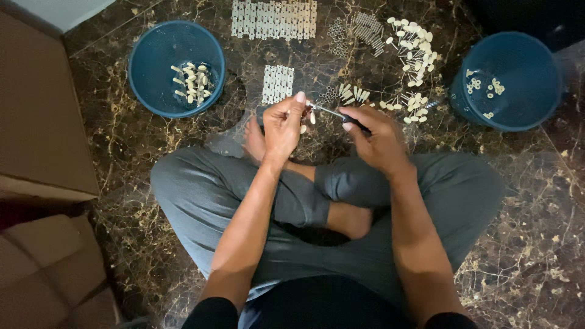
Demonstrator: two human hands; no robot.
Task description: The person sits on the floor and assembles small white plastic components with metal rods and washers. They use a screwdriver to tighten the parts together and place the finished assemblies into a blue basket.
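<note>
Dark marble floor; two blue tubs; cream pieces; white strips

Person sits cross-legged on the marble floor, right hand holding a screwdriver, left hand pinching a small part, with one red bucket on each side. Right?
Not quite: the head view shows both buckets are blue, the left bucket and the right bucket. The rest holds: right hand holds the screwdriver, left hand pinches a small part.

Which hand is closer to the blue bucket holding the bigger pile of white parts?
Left. The left hand is just right of that bucket; the right hand sits farther right.
</note>
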